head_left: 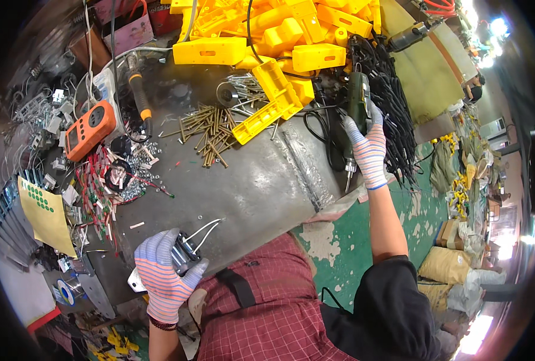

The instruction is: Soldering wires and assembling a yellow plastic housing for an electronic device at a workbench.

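My left hand (166, 274), in a striped knit glove, is closed around a small dark metal component (183, 251) at the bench's near edge. Two white wires (204, 231) stick out from that part over the bench. My right hand (368, 147), gloved the same way, grips a dark green electric screwdriver (358, 96) at the bench's right side. Its bit (348, 179) points toward me; part of the body is hidden behind my fingers. Long brass-coloured screws (207, 129) lie in a pile mid-bench, next to a yellow plastic housing (270, 102).
Yellow plastic housings (279, 30) are heaped at the back. Black cables (394, 114) hang over the right edge. To the left are an orange meter (91, 129), a soldering iron (139, 93), nuts and small wired parts (99, 186). A yellow card (46, 213) lies at far left.
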Demonstrator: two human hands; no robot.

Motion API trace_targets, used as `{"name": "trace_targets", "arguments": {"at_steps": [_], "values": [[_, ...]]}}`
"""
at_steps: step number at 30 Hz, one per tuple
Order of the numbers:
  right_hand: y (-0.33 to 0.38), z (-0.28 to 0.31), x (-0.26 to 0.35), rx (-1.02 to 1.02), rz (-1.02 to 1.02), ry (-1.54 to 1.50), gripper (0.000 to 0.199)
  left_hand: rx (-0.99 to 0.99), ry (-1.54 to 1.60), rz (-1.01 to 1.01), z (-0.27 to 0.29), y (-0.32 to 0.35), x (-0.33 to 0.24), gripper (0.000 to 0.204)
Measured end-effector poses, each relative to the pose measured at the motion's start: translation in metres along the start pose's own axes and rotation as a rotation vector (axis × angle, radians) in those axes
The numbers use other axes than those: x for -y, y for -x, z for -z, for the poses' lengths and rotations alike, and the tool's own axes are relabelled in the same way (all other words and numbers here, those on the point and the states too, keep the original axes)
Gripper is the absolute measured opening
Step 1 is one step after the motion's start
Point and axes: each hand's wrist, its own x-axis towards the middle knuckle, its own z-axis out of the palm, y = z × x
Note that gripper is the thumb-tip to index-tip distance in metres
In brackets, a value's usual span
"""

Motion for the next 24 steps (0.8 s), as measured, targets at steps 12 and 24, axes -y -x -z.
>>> {"name": "trace_targets", "arguments": {"at_steps": [12, 24], "values": [[0.010, -0.103, 0.077, 0.216, 0.911, 0.781, 0.053, -0.030, 0.020, -0.031, 0.002, -0.002, -0.001, 0.075], [0.068, -0.080, 0.174, 0.550, 0.238, -0.477, 0.024, -0.396, 0.200, 0.023, 0.024, -0.027, -0.018, 0.101]]}}
